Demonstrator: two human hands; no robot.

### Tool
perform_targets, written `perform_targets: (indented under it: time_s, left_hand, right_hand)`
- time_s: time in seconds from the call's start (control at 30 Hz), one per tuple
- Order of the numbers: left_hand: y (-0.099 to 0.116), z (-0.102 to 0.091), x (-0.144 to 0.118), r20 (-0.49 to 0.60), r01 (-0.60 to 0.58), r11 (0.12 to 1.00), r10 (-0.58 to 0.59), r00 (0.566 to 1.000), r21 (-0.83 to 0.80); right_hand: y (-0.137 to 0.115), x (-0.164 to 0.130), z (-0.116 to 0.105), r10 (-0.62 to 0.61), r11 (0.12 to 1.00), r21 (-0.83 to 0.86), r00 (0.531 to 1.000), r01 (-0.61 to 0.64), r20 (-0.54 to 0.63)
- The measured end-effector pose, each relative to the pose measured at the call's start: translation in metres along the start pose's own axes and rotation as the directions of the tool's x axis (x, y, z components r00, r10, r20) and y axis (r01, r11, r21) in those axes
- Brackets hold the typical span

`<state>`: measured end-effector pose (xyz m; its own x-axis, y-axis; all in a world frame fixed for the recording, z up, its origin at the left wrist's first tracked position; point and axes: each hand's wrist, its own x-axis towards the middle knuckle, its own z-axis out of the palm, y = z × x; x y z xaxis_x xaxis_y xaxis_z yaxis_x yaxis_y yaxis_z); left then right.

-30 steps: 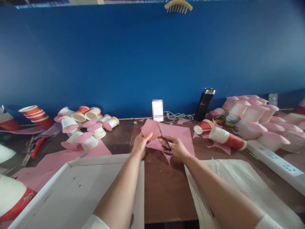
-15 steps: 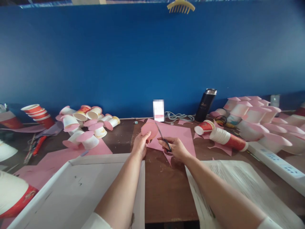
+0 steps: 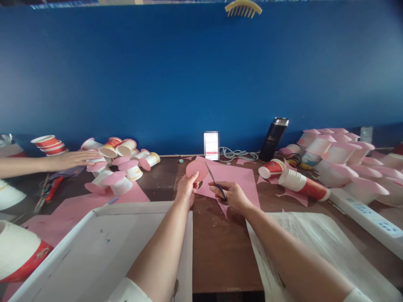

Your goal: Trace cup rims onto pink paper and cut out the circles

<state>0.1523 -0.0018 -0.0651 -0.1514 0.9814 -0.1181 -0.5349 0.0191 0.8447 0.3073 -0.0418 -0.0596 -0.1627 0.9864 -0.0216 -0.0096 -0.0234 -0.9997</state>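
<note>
My left hand (image 3: 188,188) pinches a round pink paper disc (image 3: 195,168) by its lower edge, thumb on the near face. In my right hand (image 3: 231,196) is a pair of dark scissors (image 3: 217,183), fingers in the handles. The blades point up and left, with their tips at the disc's right edge. Under both hands lies a pink sheet of paper (image 3: 242,180) on the brown table, with a ragged pink scrap (image 3: 223,209) near my right hand.
Another person's hand (image 3: 77,158) reaches from the left over paper cups (image 3: 116,183) with pink discs. More pink-topped cups (image 3: 340,152) crowd the right. A black flask (image 3: 273,140), stacked cups (image 3: 305,184), a power strip (image 3: 371,220) and a white box lid (image 3: 103,243) stand around.
Another person's hand has come in from the left and now reaches the cups there. My own hands keep almost the same place, holding the disc and the scissors.
</note>
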Motion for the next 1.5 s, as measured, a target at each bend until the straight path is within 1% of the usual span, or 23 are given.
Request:
perform_targets:
  time_s: [0.3, 0.43, 0.57, 0.8, 1.07, 1.5]
  left_hand:
    - [-0.0007, -0.0022, 0.0009, -0.008, -0.015, 1.000, 0.015, 1.000, 0.024]
    - [-0.0006, -0.0023, 0.0017, -0.017, -0.039, 0.999, 0.040, 0.999, 0.032]
    - [0.0003, -0.0027, 0.0019, -0.016, -0.079, 0.991, 0.081, 0.997, 0.107]
    - [0.0012, -0.0022, -0.0012, 0.055, -0.139, 0.958, 0.129, 0.990, 0.251]
    - [0.0010, -0.0013, -0.0003, 0.037, -0.104, 0.971, 0.098, 0.994, 0.216]
    - [0.0035, -0.0012, -0.0022, 0.018, -0.069, 0.985, 0.067, 0.998, 0.161]
  right_hand:
    - [0.0044, 0.0021, -0.0015, -0.036, 0.995, -0.090, 0.999, 0.037, 0.007]
    - [0.0039, 0.0018, -0.0014, -0.024, 0.994, -0.109, 1.000, 0.025, 0.006]
    - [0.0016, 0.0002, -0.0010, -0.013, 0.996, -0.091, 1.000, 0.014, 0.008]
    - [0.0033, 0.0007, -0.0023, -0.007, 0.999, -0.037, 1.000, 0.007, -0.014]
    - [0.0028, 0.0014, -0.0029, -0.009, 1.000, -0.013, 1.000, 0.009, -0.015]
    - [0.0014, 0.0014, -0.0018, 0.027, 1.000, -0.007, 0.999, -0.028, -0.040]
